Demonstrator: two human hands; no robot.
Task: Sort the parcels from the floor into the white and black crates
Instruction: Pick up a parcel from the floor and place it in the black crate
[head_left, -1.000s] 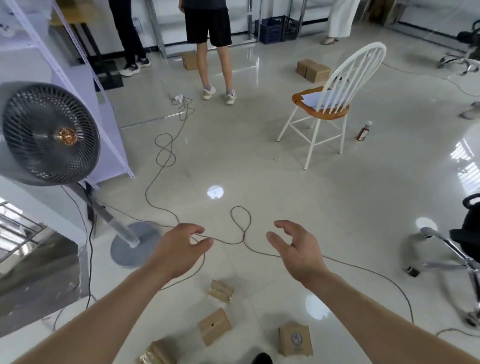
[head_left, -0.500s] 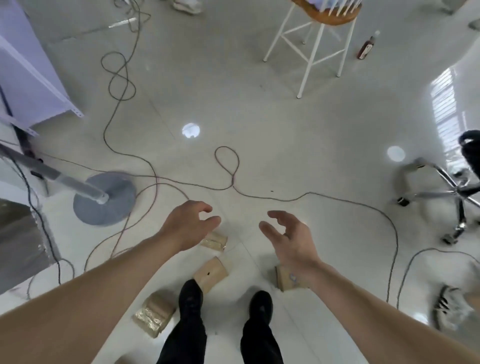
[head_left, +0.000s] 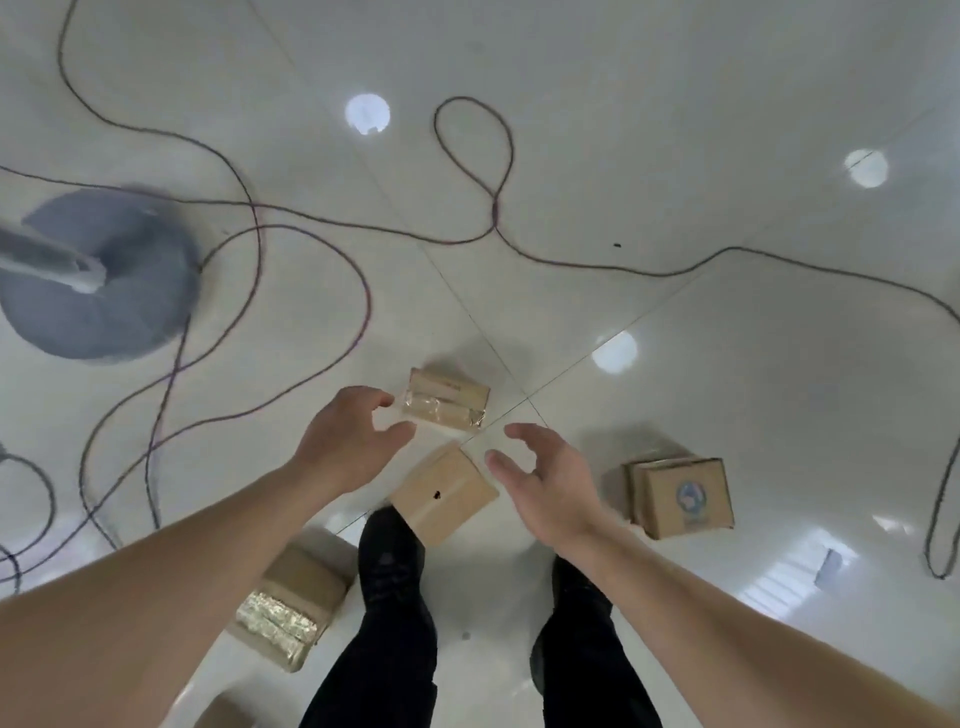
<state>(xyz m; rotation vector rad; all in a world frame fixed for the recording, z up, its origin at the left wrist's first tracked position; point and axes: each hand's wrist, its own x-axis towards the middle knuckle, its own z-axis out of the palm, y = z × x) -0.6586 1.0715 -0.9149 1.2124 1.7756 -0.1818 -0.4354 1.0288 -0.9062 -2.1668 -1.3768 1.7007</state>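
Note:
Several small cardboard parcels lie on the pale tiled floor. A taped parcel (head_left: 447, 401) lies just beyond my left hand (head_left: 347, 435), whose fingers are loosely curled and hold nothing. A plain brown parcel (head_left: 443, 493) with a dark spot lies between my hands, by my left shoe. My right hand (head_left: 545, 475) hovers open to its right. A parcel with a round blue logo (head_left: 684, 496) sits further right. Another taped parcel (head_left: 291, 603) lies under my left forearm. No crate is in view.
Dark cables (head_left: 498, 208) loop across the floor beyond the parcels and along the right edge. A grey round fan base (head_left: 130, 301) with its pole stands at the left. My black shoes and trouser legs (head_left: 395, 623) are at the bottom centre.
The view has tilted down towards the floor and the parcels appear closer. Both hands have dropped nearer the taped and plain parcels, fingers still spread and holding nothing.

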